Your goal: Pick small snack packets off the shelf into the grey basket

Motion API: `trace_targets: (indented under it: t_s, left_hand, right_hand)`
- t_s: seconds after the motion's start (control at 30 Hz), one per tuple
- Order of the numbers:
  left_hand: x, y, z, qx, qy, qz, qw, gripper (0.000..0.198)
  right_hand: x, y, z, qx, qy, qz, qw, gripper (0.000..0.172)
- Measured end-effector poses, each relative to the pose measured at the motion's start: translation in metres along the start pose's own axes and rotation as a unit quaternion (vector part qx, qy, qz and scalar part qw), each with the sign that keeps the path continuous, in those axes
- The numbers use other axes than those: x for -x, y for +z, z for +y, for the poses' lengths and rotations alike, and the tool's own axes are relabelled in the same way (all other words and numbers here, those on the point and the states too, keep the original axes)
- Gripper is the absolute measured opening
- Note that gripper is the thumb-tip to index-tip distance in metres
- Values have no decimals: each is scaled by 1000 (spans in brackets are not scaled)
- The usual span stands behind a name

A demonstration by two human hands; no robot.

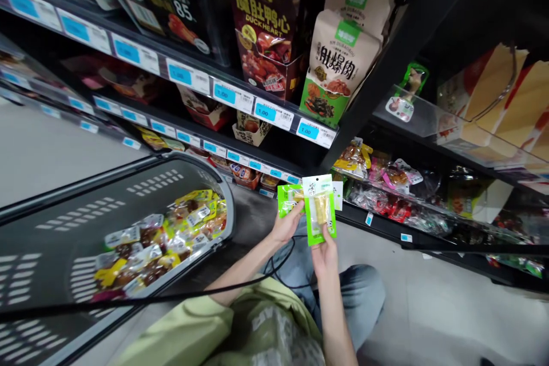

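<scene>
Far left: grey plastic basket [77, 223], slotted walls, lying tilted toward the shelving, a heap of wrapped snacks [163, 240] in yellow, brown and clear film piled at its low end. Above and behind: dark shelving running up and to the left, edges lined with blue-and-white price labels [234, 95]. On the upper shelf, dark duck-heart bags [266, 28] standing upright; just right of them a beige bag [338, 66] with a green base, a second like it behind. Low in front: pale green sleeve [193, 337], black cable [171, 296] strung across the lap and looping near the wrists. Centre: left hand [286, 226] raised before the bottom shelf, fingers curled, pinching a green packet [284, 197] by its lower edge. Touching it on the right and partly overlapping it, a white-and-green packet [319, 209], upright, clear window with a pale stick-shaped snack inside. Right hand [325, 253] directly beneath, thumb and fingers pressed on the bottom edge of that packet. Both packets held in the air, near the front lip of the lowest shelf, well apart from the basket. Below the hands: blue-jeaned knee [360, 291], bent. Right of the hands: lower shelf with loose packets [386, 194] in red, pink and clear wrap, laid flat. Further right and higher: clear shelf [450, 126] carrying tan and orange packs [493, 86], blurred. Bottom right: pale floor [450, 309].
</scene>
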State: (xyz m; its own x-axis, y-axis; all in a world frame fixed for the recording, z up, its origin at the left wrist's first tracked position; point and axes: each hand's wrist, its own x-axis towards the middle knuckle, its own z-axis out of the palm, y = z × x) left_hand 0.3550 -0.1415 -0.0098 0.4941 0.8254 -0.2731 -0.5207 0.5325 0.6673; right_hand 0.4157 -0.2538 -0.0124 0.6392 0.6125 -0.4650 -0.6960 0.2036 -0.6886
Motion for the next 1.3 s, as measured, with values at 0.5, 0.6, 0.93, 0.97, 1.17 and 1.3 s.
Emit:
trace_targets:
  t_s: [0.5,0.6,0.93,0.97,1.17,1.3]
  left_hand:
    - [17,-6,6,-26,-74,-108,991,64]
    - [11,-20,3,-79,-50,-105,990,64]
    - [-5,-47,39,-387,-16,-304,870,22]
    - [-6,-48,38,-411,-14,-316,855,19]
    - [-7,-55,31,-426,-42,-302,852,21]
    - [-3,-78,54,-392,-33,-179,902,36]
  right_hand:
    - [-7,13,-9,146,-98,-56,983,43]
    - [-9,18,-7,110,-108,-25,988,49]
    - [-12,-12,2,149,-120,5,981,57]
    - [-12,-17,6,150,-107,10,983,56]
    - [-20,-57,22,139,-45,26,989,53]
    - [-47,-87,12,189,-60,59,978,48]
